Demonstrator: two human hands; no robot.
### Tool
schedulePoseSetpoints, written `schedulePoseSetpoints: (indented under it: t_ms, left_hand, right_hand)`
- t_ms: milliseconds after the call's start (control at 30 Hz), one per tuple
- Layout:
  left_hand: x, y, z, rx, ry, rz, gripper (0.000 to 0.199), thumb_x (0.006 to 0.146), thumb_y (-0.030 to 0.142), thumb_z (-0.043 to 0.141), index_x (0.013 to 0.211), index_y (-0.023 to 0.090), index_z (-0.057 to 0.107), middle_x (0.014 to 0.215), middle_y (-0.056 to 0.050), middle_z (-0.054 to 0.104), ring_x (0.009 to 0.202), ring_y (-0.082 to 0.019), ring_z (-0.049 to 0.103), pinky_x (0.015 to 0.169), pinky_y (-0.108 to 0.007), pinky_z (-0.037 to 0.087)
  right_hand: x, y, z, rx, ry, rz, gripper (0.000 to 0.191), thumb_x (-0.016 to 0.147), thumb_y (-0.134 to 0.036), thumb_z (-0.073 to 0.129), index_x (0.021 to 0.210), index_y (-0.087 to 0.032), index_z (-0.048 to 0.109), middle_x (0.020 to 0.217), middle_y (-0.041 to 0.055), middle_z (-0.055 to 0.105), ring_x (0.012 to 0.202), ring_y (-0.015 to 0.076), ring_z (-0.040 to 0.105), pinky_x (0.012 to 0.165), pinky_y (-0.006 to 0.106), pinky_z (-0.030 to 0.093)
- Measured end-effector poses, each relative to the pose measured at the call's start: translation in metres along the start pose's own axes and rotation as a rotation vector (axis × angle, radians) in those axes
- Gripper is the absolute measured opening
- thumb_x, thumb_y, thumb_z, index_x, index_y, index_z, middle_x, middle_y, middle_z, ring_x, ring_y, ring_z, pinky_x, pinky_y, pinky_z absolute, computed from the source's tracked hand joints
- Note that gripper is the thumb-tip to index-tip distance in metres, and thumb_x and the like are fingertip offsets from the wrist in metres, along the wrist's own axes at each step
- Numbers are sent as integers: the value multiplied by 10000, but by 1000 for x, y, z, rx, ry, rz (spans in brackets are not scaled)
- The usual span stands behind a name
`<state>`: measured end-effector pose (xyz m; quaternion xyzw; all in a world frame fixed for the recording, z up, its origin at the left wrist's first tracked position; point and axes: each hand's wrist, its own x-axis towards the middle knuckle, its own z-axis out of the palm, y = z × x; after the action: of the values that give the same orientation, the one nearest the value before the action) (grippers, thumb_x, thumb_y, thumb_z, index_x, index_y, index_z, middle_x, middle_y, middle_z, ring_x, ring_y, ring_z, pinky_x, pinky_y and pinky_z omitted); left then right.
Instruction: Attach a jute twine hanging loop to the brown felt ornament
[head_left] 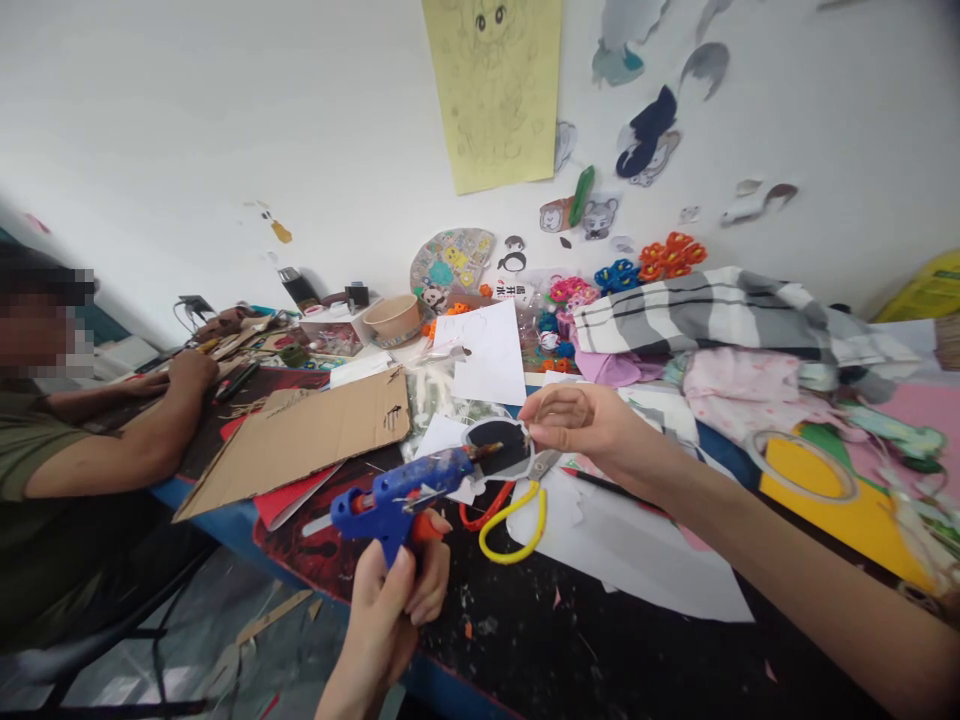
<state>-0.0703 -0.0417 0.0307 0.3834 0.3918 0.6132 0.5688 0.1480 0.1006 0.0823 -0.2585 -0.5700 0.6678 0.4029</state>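
Observation:
My left hand [401, 590] is wrapped round the handle of a blue hot glue gun [420, 485], whose orange trigger is under the fingers. A glue stick pokes out of its back end. The nozzle points right, in front of a black cut-out with a white rim [514, 460]. My right hand [574, 420] has thumb and fingers pinched at the cut-out's upper right edge; whether they grip it or a smaller bit is unclear. Just below lie scissors with yellow and red handles [517, 530], partly over white paper [637, 560].
A cardboard sheet [307, 430] lies left of the glue gun. Behind are a paper bowl [394, 320], checked cloth [675, 320] and pipe-cleaner flowers [671, 258]. A tape roll [802, 468] rests on yellow sheets at right. Another person's arm [127, 450] is at far left.

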Motion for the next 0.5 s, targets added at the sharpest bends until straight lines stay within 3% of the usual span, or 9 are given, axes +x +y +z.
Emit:
schedulePoseSetpoints:
  t_ms: [67, 133, 233, 267, 333, 400, 500]
  left_hand:
    - [3, 1, -5, 30, 73, 95, 436, 876, 568, 653, 1052, 171, 615, 542, 102, 260, 464, -48, 181, 441, -156, 206]
    - [9, 2, -16, 163, 231, 225, 389, 883, 527, 658, 1025, 167, 622, 546, 79, 360, 469, -65, 288, 451, -171, 262]
    - [22, 4, -37, 616, 561, 335, 332, 823, 470, 734, 872, 152, 653, 588, 23, 541, 534, -117, 467, 503, -210, 356]
    - [27, 5, -44, 799, 599, 354, 333, 804, 462, 750, 902, 153, 676, 633, 4, 600, 564, -139, 510, 530, -225, 383]
    - [38, 3, -54, 1108, 497, 356, 384, 833, 448, 718, 1111, 187, 673, 876, -47, 715, 746, -211, 633, 661, -274, 467]
    - [50, -4, -57, 1354, 371, 369, 446, 896, 448, 643, 1266, 200, 611, 1079, -96, 715, 947, -281, 659, 814, -355, 498]
    - [66, -18, -53, 1613, 243, 440, 430, 984, 392, 498, 1320, 135, 577, 1064, -142, 687, 981, -308, 623, 876, -421, 494]
  right_hand:
    - [2, -1, -4, 25, 25, 3, 273, 685, -307, 883, 879, -186, 734, 825, 20, 718, 757, 126, 658, 724, 269, 519]
    - [4, -4, -9, 62, 37, 20, 280, 675, -304, 890, 877, -183, 737, 836, 24, 724, 745, 126, 660, 710, 265, 520]
    - [6, -8, -17, 136, 53, 61, 281, 665, -282, 898, 877, -186, 741, 849, 24, 734, 734, 121, 670, 708, 258, 532]
    - [6, -9, -20, 155, 63, 67, 281, 662, -272, 900, 877, -187, 741, 848, 21, 736, 738, 119, 674, 709, 255, 536]
    - [6, -12, -22, 178, 82, 83, 288, 666, -254, 897, 897, -189, 738, 855, 20, 739, 752, 122, 682, 720, 255, 541]
    - [4, -14, -22, 190, 97, 110, 309, 675, -242, 889, 934, -188, 731, 867, 26, 744, 768, 130, 690, 739, 263, 547]
    - [1, -18, -20, 205, 105, 144, 345, 697, -240, 874, 997, -188, 711, 878, 35, 746, 781, 138, 696, 760, 265, 551]
